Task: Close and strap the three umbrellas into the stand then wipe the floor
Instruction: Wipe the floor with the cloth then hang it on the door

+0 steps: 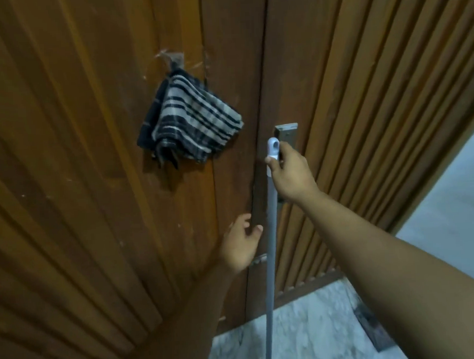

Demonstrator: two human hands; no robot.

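Your right hand (pixel 290 173) is gripping the top of the mop handle (pixel 269 232), fingers curled round its white cap, holding it upright against the wooden door (pixel 93 187). Your left hand (pixel 240 245) is hovering loose and empty just beside the pole, fingers relaxed. A striped cloth (pixel 191 121) is hanging from a hook (pixel 173 60) on the door. The pole is running down to the marble floor (pixel 307 335).

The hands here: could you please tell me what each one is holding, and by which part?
The right hand grips the grey mop handle near its white top cap. The left hand holds nothing; it is open beside the wooden door.
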